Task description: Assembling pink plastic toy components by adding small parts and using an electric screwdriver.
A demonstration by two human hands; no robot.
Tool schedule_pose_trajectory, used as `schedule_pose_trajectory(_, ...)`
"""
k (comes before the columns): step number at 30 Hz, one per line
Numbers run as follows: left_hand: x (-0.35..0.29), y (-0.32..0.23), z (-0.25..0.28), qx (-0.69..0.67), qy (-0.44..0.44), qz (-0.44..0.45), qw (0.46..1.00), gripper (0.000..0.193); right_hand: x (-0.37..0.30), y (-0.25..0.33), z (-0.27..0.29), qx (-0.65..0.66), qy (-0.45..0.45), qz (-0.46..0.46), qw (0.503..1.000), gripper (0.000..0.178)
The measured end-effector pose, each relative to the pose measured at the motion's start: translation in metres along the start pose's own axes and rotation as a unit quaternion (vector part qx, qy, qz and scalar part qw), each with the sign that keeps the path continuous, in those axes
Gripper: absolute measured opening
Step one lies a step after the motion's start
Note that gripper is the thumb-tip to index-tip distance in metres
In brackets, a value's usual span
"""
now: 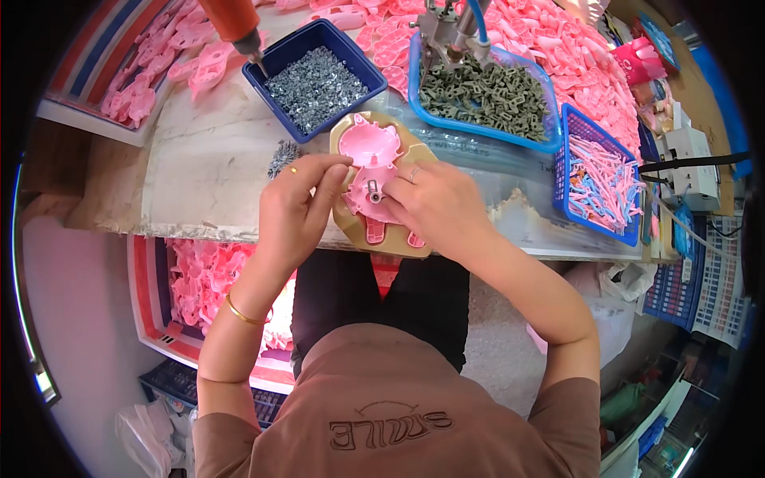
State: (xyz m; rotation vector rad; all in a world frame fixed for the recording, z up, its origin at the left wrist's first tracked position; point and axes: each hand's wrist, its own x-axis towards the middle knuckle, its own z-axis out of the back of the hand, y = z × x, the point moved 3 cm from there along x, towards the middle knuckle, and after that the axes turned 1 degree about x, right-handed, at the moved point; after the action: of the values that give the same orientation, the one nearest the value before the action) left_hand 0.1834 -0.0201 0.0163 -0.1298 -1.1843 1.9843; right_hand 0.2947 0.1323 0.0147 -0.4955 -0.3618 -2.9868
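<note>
A pink plastic toy shell (370,143), rounded at the top with foot-like ends, lies in a tan holding block (394,248) at the table's front edge. A small grey piece (374,191) sits in the middle of the shell. My left hand (296,199) is at the shell's left side, thumb and forefinger pinched together; whatever is between them is too small to tell. My right hand (446,203) lies over the right side of the shell, its fingers curled onto the pink plastic and partly hiding it.
Beyond the block stand a dark blue bin of screws (315,88) and a blue tray of grey-green clips (486,99). An orange screwdriver (231,24) hangs above. A basket of pink and blue sticks (602,183) is at right. Pink shells (550,56) pile up behind.
</note>
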Motion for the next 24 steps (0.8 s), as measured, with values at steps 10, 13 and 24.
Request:
schedule_pose_trajectory(10, -0.011, -0.004, -0.013, 0.148, 0.075, -0.227, 0.96, 0.018, 0.015, -0.011, -0.01, 0.073, 0.135, -0.039, 0.987, 0.015)
schedule_pose_trajectory(13, -0.016, 0.001, -0.02, 0.198, 0.135, -0.255, 0.937, 0.027, 0.015, -0.014, -0.015, 0.063, 0.169, -0.011, 0.984, 0.017)
schedule_pose_trajectory(24, -0.018, -0.004, -0.025, 0.202, 0.148, -0.212, 0.945, 0.035, 0.012, -0.009, -0.012, 0.078, 0.106, -0.013, 0.991, 0.013)
